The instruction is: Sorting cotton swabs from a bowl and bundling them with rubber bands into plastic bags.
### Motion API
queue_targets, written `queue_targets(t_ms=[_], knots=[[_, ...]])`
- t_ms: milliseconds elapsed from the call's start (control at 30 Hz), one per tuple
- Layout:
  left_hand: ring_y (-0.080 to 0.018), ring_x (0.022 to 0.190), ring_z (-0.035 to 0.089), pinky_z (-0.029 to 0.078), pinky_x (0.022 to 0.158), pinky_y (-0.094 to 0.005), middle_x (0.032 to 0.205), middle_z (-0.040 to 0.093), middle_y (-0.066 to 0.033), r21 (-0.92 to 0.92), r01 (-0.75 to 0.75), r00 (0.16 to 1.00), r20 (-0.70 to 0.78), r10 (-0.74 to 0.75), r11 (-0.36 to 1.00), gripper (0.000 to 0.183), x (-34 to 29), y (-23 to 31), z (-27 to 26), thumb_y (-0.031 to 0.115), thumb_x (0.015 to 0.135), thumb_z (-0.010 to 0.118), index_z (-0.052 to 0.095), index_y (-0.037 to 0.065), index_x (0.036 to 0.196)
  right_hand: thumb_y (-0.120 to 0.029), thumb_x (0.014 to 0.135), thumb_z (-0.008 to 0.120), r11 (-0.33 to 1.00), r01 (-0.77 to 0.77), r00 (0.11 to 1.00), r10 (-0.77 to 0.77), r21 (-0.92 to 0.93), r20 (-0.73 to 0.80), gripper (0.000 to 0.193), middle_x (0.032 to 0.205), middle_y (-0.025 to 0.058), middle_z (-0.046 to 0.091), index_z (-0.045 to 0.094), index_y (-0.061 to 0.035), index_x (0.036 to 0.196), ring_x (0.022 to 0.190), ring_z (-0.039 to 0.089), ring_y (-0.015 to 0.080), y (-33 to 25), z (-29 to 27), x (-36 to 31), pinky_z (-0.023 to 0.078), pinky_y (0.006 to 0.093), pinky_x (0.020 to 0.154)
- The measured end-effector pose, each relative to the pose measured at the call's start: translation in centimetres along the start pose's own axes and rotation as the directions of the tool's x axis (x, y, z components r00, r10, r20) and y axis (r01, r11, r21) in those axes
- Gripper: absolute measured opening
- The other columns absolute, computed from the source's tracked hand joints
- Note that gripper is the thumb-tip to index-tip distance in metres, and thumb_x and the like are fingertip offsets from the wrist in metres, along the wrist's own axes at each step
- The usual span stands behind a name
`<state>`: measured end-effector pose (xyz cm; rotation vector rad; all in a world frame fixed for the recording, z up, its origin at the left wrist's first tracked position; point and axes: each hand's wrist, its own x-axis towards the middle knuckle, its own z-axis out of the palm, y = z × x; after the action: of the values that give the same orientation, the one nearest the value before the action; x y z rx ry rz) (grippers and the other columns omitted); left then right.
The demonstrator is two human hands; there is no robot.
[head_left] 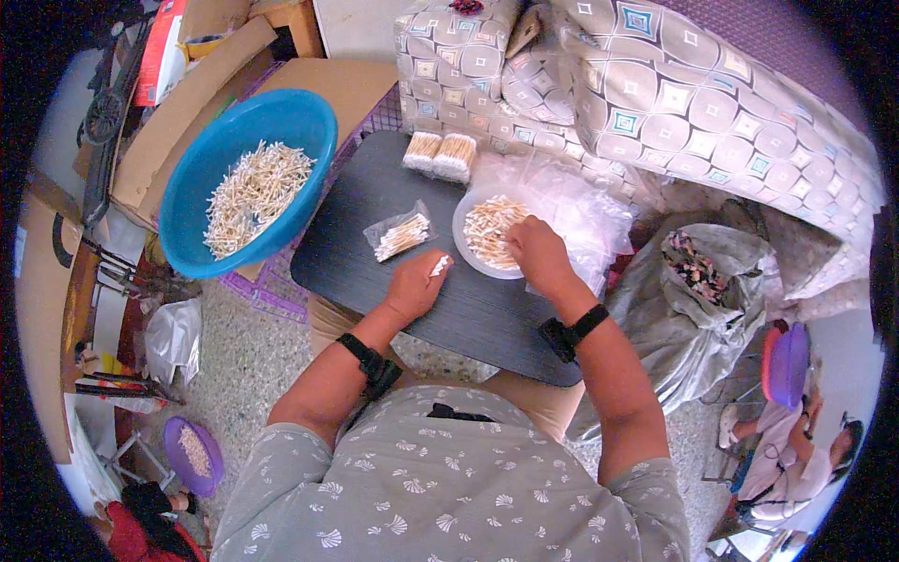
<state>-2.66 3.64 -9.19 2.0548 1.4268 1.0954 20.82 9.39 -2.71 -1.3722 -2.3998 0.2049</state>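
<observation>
My left hand (418, 285) is closed above the near part of a dark table (468, 323), with the white tips of cotton swabs (439, 266) poking out of its fist. At a white bowl (460, 242) heaped with loose cotton swabs (491, 225), my right hand (543, 253) has its fingers bent down over the right side of the pile. Whether those fingers pinch a swab is hidden. Beyond my left hand lies a clear plastic bag (376, 230) with swabs inside. Two bundles of swabs (439, 155) sit at the table's far edge.
A big blue basin (323, 140) of loose swabs stands left of the table. Clear plastic bags (581, 211) spread right of the bowl, below a patterned sofa (693, 103). A grey sack (655, 309) slumps at the right. Other people (787, 459) sit at both lower sides.
</observation>
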Motion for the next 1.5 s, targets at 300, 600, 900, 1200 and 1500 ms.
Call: queue_targets(t_ms=[300, 600, 900, 1200, 1500], knots=[[-0.0377, 0.084, 0.059, 0.047, 0.070, -0.0433, 0.088, 0.062, -0.0170, -0.004, -0.023, 0.999, -0.027, 0.023, 1.000, 0.015, 0.1, -0.3, 0.0, 0.018, 0.088, 0.054, 0.057, 0.008, 0.098, -0.016, 0.079, 0.060, 0.991, -0.033, 0.998, 0.040, 0.127, -0.049, 0.010, 0.086, 0.0130, 0.056, 0.058, -0.0095, 0.086, 0.083, 0.057, 0.0324, -0.2, -0.8, 0.3, 0.048, 0.0432, 0.069], [-0.0337, 0.078, 0.060, 0.046, 0.068, -0.0419, 0.081, 0.063, -0.0133, 0.033, 0.034, 0.999, 0.005, -0.034, 0.999, 0.018, 0.2, -0.4, -0.1, 0.022, 0.089, 0.054, 0.058, 0.007, 0.099, -0.008, 0.081, 0.062, 0.702, -0.186, 0.957, 0.289, 0.687, -0.035, 0.010, 0.084, 0.0059, 0.062, 0.060, -0.0066, 0.091, 0.075, 0.059, 0.0150, -1.1, -1.6, -0.5, 0.047, 0.0261, 0.070], [-0.0009, 0.047, 0.030, 0.023, 0.041, -0.0192, 0.059, 0.038, 0.0100, -0.772, 0.558, 0.823, 0.468, -0.321, 0.305, 0.024, 2.1, 7.3, -3.8, 0.032, 0.091, 0.059, 0.062, 0.008, 0.096, -0.007, 0.082, 0.064, 0.194, -0.287, 0.940, 0.246, 0.938, 0.237, 0.040, 0.086, 0.0036, 0.061, 0.048, -0.0035, 0.118, 0.078, 0.057, 0.0098, -5.6, -2.3, -4.1, 0.046, 0.0231, 0.069], [-0.0009, 0.049, 0.039, 0.026, 0.041, -0.0176, 0.068, 0.058, 0.0050, -0.723, 0.622, 0.781, 0.601, -0.170, 0.302, 0.025, 1.0, 8.3, -3.2, 0.034, 0.089, 0.062, 0.064, 0.009, 0.093, -0.011, 0.084, 0.064, 0.065, -0.305, 0.947, 0.126, 0.950, 0.296, 0.047, 0.097, 0.0064, 0.063, 0.044, -0.0040, 0.125, 0.081, 0.057, 0.0104, -7.6, -2.1, -5.5, 0.047, 0.0246, 0.071], [-0.0021, 0.051, 0.042, 0.029, 0.043, -0.0180, 0.067, 0.058, 0.0051, -0.688, 0.588, 0.806, 0.543, -0.234, 0.425, 0.024, 0.6, 9.5, -3.7, 0.031, 0.091, 0.058, 0.067, 0.009, 0.095, -0.018, 0.086, 0.064, 0.071, -0.366, 0.928, 0.104, 0.928, 0.358, 0.018, 0.086, 0.0015, 0.063, 0.062, -0.0038, 0.097, 0.077, 0.056, 0.0091, -8.2, -1.4, -7.4, 0.046, 0.0243, 0.069]])
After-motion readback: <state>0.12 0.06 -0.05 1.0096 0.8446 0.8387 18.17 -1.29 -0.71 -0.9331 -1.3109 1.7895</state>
